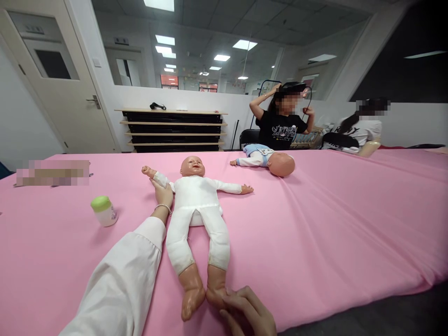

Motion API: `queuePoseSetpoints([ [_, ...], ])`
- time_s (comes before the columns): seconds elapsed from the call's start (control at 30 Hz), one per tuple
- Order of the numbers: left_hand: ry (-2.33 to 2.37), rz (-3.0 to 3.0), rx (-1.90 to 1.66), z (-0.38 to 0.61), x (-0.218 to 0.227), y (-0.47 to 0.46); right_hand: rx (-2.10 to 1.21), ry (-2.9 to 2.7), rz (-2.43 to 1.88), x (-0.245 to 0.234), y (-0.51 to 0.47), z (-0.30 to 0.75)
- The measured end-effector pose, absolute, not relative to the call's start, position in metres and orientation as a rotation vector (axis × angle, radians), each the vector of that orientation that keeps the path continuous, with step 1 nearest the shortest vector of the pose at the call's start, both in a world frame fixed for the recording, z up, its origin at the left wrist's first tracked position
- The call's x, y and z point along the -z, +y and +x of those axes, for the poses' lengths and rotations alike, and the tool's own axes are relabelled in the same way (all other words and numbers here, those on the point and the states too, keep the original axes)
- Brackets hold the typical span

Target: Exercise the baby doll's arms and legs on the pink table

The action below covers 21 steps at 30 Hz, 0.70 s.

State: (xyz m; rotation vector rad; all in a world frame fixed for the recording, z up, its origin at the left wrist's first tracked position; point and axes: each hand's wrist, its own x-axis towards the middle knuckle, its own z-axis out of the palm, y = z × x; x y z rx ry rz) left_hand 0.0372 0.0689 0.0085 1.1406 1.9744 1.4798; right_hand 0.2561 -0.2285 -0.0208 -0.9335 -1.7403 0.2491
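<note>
A baby doll (196,205) in a white cloth body lies on its back on the pink table cover (315,224), head away from me, arms spread. My left hand (162,192), in a white sleeve with a bead bracelet, is closed on the doll's upper arm near the shoulder. At the near edge, my right hand (245,310) has its fingers curled against the doll's foot (215,291). The other foot (192,294) lies free beside it.
A small white jar with a green lid (104,210) stands left of the doll. A second doll (269,160) in blue lies further back. Two people sit behind the table at the right. Dark shelves (173,130) and a door are at the back left.
</note>
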Motion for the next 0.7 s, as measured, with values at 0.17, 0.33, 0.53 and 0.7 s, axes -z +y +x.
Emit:
queuePoseSetpoints([
  [0.17,1.928,1.311,-1.637,0.039,-0.01,0.067,-0.298,-1.728,-0.975,-0.03,-0.225,0.269],
  [0.33,1.867,1.608,-1.619,0.041,-0.009,0.068,-0.139,-1.645,-1.05,-0.098,-0.193,0.281],
  [0.53,1.635,1.968,-1.599,0.039,0.004,0.082,-0.203,-1.748,-0.987,-0.115,-0.105,0.274],
  [0.7,1.64,2.11,-1.486,0.037,0.013,0.089,-0.321,-1.643,-1.029,-0.085,-0.051,0.262],
])
